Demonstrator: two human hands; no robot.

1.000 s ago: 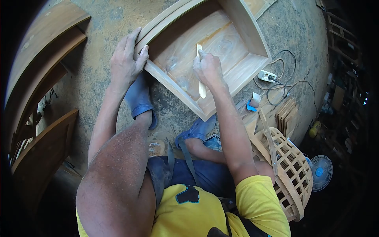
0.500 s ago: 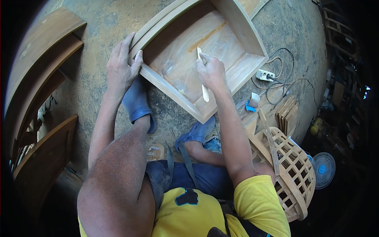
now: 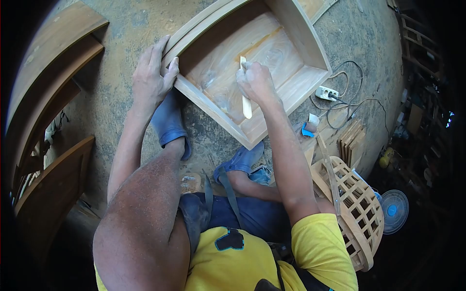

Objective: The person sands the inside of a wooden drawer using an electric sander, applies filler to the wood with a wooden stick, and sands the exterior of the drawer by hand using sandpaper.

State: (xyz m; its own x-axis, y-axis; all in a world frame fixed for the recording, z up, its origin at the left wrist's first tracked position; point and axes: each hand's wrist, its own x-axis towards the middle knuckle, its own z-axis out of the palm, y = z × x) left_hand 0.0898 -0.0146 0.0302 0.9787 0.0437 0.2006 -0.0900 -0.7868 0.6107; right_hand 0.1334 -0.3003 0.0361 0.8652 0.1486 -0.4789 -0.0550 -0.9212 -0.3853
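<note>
A wooden drawer [image 3: 196, 97] with a curved front lies tilted before me, its inside facing up. My left hand [image 3: 152, 72] is closed round its left corner, thumb on the side wall and fingers along the curved front. In my right hand [image 3: 255, 83] is a flat pale wooden stick [image 3: 247, 107], pinched so that one end points up past the fingertips and the other sticks out below the palm. The hand is over the drawer's bottom panel. A streak of orange-brown filler [image 3: 259, 42] runs across that panel, just beyond the stick's upper end.
Curved wooden panels [image 3: 58, 41] stand at the left. To the right are a power strip [image 3: 326, 93] with looping cables, a piece of sandpaper [image 3: 309, 125], stacked wood strips [image 3: 350, 140], a wooden lattice piece [image 3: 358, 199] and a fan [image 3: 394, 212]. My clogs [image 3: 168, 121] rest near the drawer.
My right hand and the stick have shifted slightly left inside the drawer, the stick now more upright in view. My left hand keeps its hold on the drawer corner.
</note>
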